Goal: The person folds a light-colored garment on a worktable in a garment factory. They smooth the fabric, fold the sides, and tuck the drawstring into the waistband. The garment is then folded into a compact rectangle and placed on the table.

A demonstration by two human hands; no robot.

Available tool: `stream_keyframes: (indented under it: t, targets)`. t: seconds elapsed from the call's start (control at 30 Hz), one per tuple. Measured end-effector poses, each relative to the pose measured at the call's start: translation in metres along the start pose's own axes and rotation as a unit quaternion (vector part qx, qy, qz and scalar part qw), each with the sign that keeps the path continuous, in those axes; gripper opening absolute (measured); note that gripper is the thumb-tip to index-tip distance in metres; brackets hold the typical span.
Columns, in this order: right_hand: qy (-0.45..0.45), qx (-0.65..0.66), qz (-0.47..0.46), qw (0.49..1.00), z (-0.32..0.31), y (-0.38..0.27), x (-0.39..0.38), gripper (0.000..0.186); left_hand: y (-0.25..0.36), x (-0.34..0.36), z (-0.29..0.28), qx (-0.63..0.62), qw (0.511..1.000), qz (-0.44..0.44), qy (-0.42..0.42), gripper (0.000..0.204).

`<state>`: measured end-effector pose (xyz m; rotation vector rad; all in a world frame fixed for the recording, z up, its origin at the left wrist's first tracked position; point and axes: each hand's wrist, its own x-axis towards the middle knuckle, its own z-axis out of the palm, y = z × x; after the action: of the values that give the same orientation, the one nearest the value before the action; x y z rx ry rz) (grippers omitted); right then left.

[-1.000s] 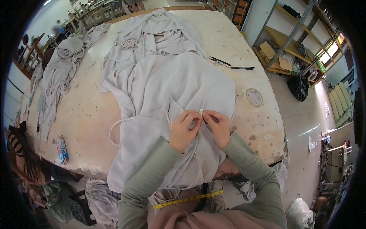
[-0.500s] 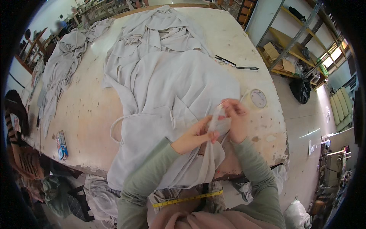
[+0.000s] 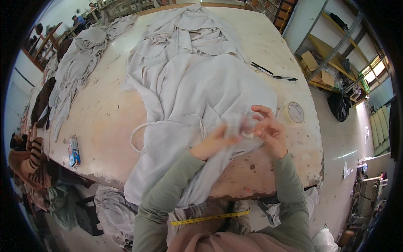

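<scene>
small blue and white packet (image 3: 74,151) on table's left edge, cardboard boxes (image 3: 315,67) on right shelving

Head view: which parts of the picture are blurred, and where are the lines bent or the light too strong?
Head view: the left hand and the grey cloth between both hands are smeared by motion; the right hand is sharper. The table edge bows from fisheye distortion, the corners are black, and the window at the right is glaring.
</scene>
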<state>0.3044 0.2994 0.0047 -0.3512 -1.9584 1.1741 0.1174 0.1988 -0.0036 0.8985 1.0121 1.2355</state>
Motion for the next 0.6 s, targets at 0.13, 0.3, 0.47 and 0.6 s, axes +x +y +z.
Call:
stream_keyframes:
  t: [0.13, 0.3, 0.47, 0.6]
  targets:
    - [0.037, 0.18, 0.256, 0.949, 0.023, -0.006, -0.003, 0.015, -0.008, -0.001, 0.0, 0.093, 0.975, -0.056, -0.195, 0.034]
    - [0.043, 0.168, 0.338, 0.925, 0.03, -0.001, -0.007, 0.018, -0.002, -0.001, -0.008, 0.235, 0.968, 0.011, -0.092, 0.031]
    - [0.079, 0.298, 0.394, 0.866, 0.039, 0.006, -0.012, 0.021, -0.005, 0.001, 0.003, 0.34, 0.909, 0.235, 0.048, 0.033]
    - [0.069, 0.345, 0.435, 0.829, 0.043, 0.011, -0.015, 0.026, -0.012, 0.006, 0.001, 0.404, 0.827, 0.39, -0.011, 0.041]
